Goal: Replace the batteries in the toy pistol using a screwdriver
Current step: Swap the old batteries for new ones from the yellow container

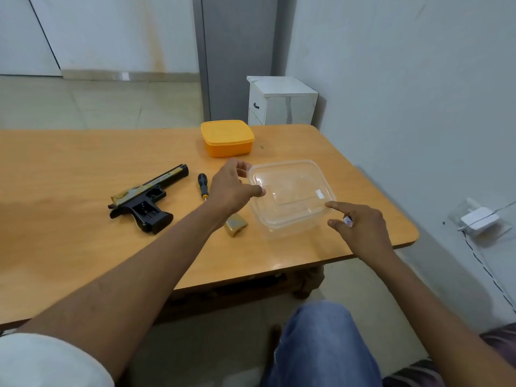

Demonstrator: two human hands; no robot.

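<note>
The black and gold toy pistol (pixel 145 198) lies on its side on the wooden table (pixel 69 233), left of centre. A black-handled screwdriver (pixel 202 185) lies just right of it. A small gold cover piece (pixel 236 225) rests below my left wrist. My left hand (pixel 231 188) grips the left edge of a clear plastic container (pixel 291 195), thumb on top and fingers behind the rim. My right hand (pixel 360 229) holds a small white-ended battery (pixel 348 220) between its fingers, and its index fingertip touches the container's right corner.
A closed orange plastic box (pixel 227 138) sits at the table's far edge. A white bedside cabinet (pixel 280 100) stands behind the table by the wall. A white charger and cable (pixel 479 219) lie to the right. My knee in jeans (pixel 321 344) is below the table's near edge.
</note>
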